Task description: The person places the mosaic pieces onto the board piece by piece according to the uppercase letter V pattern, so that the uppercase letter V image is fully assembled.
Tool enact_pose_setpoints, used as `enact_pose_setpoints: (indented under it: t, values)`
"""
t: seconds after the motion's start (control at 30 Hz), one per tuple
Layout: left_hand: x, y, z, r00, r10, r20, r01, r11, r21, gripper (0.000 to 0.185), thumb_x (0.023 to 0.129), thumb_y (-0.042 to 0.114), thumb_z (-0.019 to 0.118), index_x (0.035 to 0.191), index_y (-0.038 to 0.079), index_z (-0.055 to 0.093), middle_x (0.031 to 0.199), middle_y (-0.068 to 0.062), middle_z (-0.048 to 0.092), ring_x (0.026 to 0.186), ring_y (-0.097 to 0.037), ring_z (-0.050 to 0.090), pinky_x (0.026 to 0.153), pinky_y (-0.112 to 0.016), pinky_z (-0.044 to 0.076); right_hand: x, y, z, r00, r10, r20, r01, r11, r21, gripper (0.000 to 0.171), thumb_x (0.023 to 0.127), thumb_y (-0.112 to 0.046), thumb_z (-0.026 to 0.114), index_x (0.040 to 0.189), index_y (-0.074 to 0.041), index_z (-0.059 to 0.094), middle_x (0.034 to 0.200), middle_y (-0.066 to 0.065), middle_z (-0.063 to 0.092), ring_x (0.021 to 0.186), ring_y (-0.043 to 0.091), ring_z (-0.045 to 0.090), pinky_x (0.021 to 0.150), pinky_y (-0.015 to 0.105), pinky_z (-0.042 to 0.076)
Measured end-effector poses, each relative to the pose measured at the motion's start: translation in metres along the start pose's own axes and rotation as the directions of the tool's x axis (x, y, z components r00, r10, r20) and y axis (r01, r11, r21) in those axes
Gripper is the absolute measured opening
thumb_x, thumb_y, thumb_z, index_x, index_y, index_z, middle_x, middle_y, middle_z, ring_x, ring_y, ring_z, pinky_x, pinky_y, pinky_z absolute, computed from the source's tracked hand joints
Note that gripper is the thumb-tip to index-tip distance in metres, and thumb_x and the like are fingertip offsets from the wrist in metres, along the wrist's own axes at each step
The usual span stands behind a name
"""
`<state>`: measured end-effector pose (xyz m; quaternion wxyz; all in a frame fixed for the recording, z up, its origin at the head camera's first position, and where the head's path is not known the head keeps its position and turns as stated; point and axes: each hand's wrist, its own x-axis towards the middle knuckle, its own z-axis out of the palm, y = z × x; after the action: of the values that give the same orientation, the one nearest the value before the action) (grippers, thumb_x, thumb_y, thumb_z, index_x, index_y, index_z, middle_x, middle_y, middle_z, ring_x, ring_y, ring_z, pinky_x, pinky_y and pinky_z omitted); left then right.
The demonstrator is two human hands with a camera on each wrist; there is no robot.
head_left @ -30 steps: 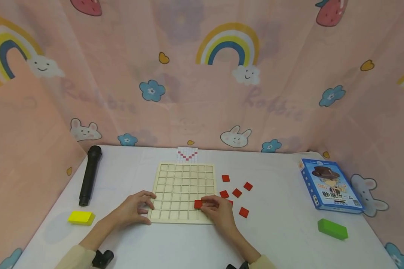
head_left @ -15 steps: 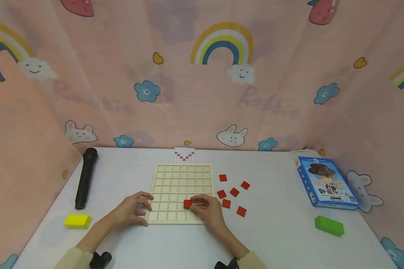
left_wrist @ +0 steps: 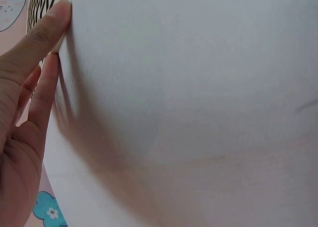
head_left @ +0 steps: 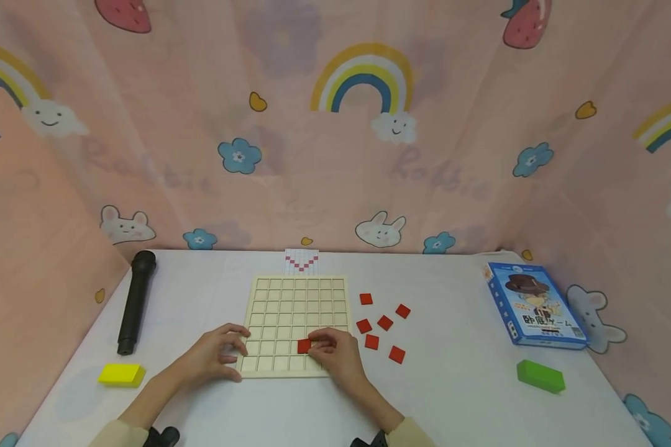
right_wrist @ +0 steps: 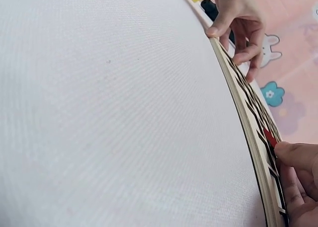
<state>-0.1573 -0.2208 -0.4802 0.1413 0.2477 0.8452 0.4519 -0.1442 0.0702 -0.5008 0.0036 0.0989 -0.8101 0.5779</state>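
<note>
A cream grid board (head_left: 299,305) lies on the white table. My right hand (head_left: 338,360) is over its lower right part and pinches a red square tile (head_left: 304,346) between thumb and fingertips. In the right wrist view, the red tile (right_wrist: 270,136) shows close over the grid cells, slightly tilted, with the thumb at its edge. My left hand (head_left: 212,355) rests at the board's left edge, thumb near the front corner and fingers spread along the side. The left wrist view shows that thumb (left_wrist: 52,26) touching the board's edge.
Several loose red tiles (head_left: 384,323) lie right of the board. A card with a red V pattern (head_left: 301,262) stands behind it. A black microphone (head_left: 136,304) and yellow block (head_left: 121,375) are at left; a blue box (head_left: 537,305) and green block (head_left: 540,376) at right.
My right hand has moved left over the board with the red tile, from near the right side toward the middle. My left hand stays at the board's edge. The whole view has shifted slightly.
</note>
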Motion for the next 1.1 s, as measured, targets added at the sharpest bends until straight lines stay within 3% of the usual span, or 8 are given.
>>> enact_pose_setpoints:
  t: [0.67, 1.1]
  values:
    - [-0.001, 0.005, 0.001, 1.000, 0.016, -0.013, -0.016, 1.000, 0.018, 0.036, 0.062, 0.010, 0.087, 0.090, 0.004, 0.064, 0.125, -0.018, 0.049, 0.109, -0.034, 0.054, 0.080, -0.023, 0.057, 0.002, -0.004, 0.003, 0.999, 0.026, 0.037, -0.028, 0.997, 0.073, 0.027, 0.079, 0.003, 0.075, 0.104, 0.003, 0.067, 0.101, 0.014, 0.068, 0.081, 0.017, 0.069, 0.073, 0.020, 0.058]
    - [0.000, 0.004, 0.000, 1.000, 0.006, -0.008, -0.006, 0.999, 0.032, 0.036, 0.063, 0.012, 0.087, 0.090, 0.005, 0.065, 0.126, -0.017, 0.049, 0.113, -0.038, 0.051, 0.081, -0.023, 0.057, -0.001, -0.005, -0.008, 0.998, 0.046, 0.036, -0.049, 0.995, 0.091, 0.025, 0.081, -0.002, 0.074, 0.106, 0.000, 0.068, 0.104, 0.012, 0.068, 0.087, 0.019, 0.068, 0.077, 0.021, 0.057]
